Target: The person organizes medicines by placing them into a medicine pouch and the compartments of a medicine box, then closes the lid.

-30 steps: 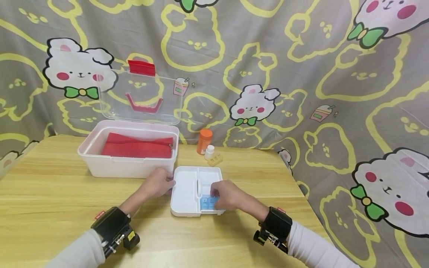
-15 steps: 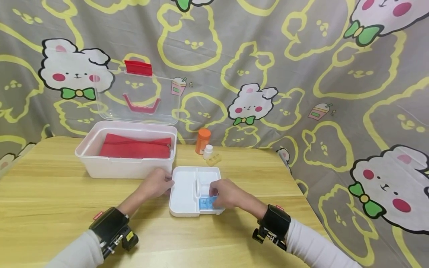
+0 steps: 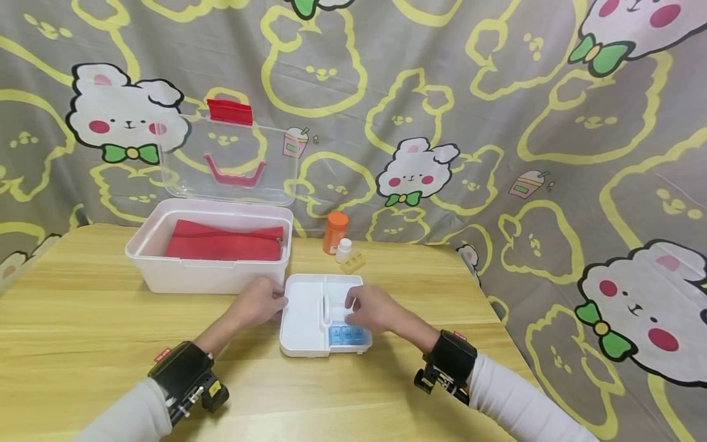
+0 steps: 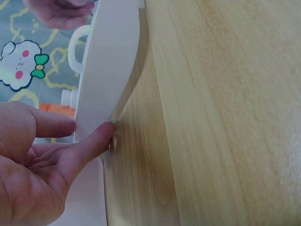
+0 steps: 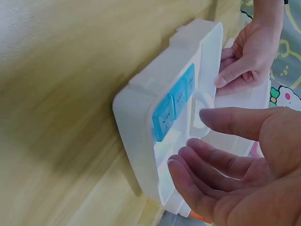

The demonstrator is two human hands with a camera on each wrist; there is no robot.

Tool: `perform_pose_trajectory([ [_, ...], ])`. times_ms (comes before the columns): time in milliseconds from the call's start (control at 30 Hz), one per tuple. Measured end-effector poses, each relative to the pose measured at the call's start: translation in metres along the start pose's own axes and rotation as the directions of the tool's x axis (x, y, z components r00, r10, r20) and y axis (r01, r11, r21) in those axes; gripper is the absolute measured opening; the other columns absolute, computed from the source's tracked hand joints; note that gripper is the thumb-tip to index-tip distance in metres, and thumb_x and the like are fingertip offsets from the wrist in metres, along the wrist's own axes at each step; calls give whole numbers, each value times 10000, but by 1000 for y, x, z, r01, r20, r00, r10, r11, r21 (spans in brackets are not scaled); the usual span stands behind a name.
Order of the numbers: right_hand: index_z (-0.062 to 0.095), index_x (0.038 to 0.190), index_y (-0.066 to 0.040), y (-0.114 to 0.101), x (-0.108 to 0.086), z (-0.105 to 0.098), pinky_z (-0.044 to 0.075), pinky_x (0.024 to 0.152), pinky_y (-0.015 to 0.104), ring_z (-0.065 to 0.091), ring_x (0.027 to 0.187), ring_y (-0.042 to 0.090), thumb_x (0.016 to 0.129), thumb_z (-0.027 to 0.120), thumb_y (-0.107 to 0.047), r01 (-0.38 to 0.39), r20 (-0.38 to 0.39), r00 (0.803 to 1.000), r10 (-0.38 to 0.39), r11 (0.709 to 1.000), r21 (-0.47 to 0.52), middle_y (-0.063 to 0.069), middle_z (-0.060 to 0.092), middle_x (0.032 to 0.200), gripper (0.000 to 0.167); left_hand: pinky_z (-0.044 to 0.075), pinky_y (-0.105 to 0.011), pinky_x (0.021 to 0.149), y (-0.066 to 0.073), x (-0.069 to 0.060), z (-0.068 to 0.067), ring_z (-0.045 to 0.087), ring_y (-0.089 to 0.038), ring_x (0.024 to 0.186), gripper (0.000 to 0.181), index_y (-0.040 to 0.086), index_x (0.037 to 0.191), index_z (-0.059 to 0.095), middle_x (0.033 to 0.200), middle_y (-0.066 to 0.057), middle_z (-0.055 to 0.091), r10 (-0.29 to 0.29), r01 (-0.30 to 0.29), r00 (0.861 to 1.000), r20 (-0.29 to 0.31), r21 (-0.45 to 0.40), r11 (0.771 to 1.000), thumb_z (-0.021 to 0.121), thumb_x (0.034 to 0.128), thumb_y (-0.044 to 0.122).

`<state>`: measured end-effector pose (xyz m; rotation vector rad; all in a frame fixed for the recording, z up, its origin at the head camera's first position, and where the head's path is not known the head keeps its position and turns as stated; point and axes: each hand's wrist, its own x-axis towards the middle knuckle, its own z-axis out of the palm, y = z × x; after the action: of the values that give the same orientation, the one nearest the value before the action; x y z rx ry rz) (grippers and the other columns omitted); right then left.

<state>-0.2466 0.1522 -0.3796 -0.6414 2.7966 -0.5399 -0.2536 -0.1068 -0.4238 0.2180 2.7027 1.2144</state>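
Note:
A white divided tray (image 3: 305, 316) with a raised central handle lies on the table. In its front right compartment rests a blue pill organizer (image 3: 346, 335), also visible in the right wrist view (image 5: 174, 104). My left hand (image 3: 258, 302) touches the tray's left side, thumb low on the wall and forefinger at the rim in the left wrist view (image 4: 51, 160). Above the right compartments my right hand (image 3: 375, 309) hovers with nothing in it; its fingers are loosely bent and apart from the thumb in the right wrist view (image 5: 235, 165).
Behind the tray's left side stands a white box (image 3: 210, 276) holding a red pouch (image 3: 226, 242), its clear lid (image 3: 185, 175) raised. Behind the tray are an orange bottle (image 3: 334, 233), a small white bottle (image 3: 343, 251) and a yellow tablet pack (image 3: 353, 263). A patterned curtain hangs behind.
My right hand has let go of the blue pill organizer and moved slightly back and up, uncovering it in the compartment. My left hand stays at the tray's side.

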Motion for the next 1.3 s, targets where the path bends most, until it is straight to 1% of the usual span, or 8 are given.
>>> perform_pose_trajectory([
  [200, 684, 1095, 0, -1, 17, -11, 536, 656, 283, 642, 787, 191, 892, 738, -135, -64, -77, 995, 66, 998, 26, 96, 699, 904, 250, 527, -267, 588, 1, 0, 0, 707, -173, 696, 140, -47, 945, 742, 836, -107, 671, -4, 4, 1000, 0, 0, 1000, 632, 943, 39],
  [467, 678, 1166, 12, 0, 53, -39, 567, 681, 286, 706, 890, 243, 895, 717, -141, -129, -209, 968, 137, 990, 55, 150, 734, 1034, 314, 541, -269, 589, 0, -1, -1, 706, -167, 691, 150, -54, 980, 748, 833, -103, 686, -8, 8, 1000, -3, -5, 1000, 639, 937, 39],
  [600, 674, 1204, 24, 1, 69, -50, 578, 781, 355, 706, 963, 287, 897, 691, -144, -137, -253, 957, 139, 990, 27, 170, 730, 1112, 350, 541, -266, 597, 1, 0, -1, 695, -161, 695, 152, -48, 998, 751, 838, -97, 687, -15, 15, 1000, -2, -2, 1000, 649, 941, 50],
  [767, 705, 1138, 1, -1, 84, -57, 535, 942, 458, 662, 1088, 348, 918, 682, -188, -149, -285, 948, 144, 989, 3, 160, 728, 1134, 291, 514, -263, 594, 3, -1, -1, 674, -167, 689, 149, -40, 999, 752, 829, -91, 686, -28, 28, 1000, 6, -5, 1000, 652, 945, 56],
  [900, 701, 1065, -10, -3, 94, -60, 537, 804, 391, 641, 870, 277, 918, 692, -175, -179, -299, 937, 179, 983, 26, 114, 692, 931, 221, 512, -267, 589, 3, -2, -2, 674, -171, 682, 145, -47, 986, 751, 821, -97, 680, -30, 30, 1000, 8, -18, 999, 648, 943, 45],
  [1000, 678, 963, -32, -1, 101, -61, 445, 666, 309, 508, 677, 198, 913, 687, -150, -205, -304, 930, 208, 978, 42, 40, 538, 728, 128, 504, -266, 585, 3, -2, -2, 667, -171, 679, 148, -46, 988, 754, 819, -95, 674, -30, 30, 999, 10, -17, 999, 648, 942, 46],
  [1100, 648, 880, -39, 2, 106, -60, 380, 628, 286, 445, 642, 183, 915, 678, -144, -232, -300, 924, 238, 971, 56, 13, 446, 672, 114, 495, -263, 581, 3, -1, -2, 661, -176, 678, 151, -42, 988, 757, 817, -91, 675, -33, 33, 999, 8, -18, 999, 649, 944, 54],
  [1300, 689, 885, -16, 12, 115, -50, 494, 757, 373, 606, 851, 290, 889, 717, -202, -292, -346, 891, 293, 955, 55, 115, 674, 852, 188, 487, -264, 577, 1, -1, -1, 662, -181, 669, 144, -38, 956, 755, 798, -92, 668, -25, 25, 1000, 1, -10, 1000, 650, 948, 60],
])
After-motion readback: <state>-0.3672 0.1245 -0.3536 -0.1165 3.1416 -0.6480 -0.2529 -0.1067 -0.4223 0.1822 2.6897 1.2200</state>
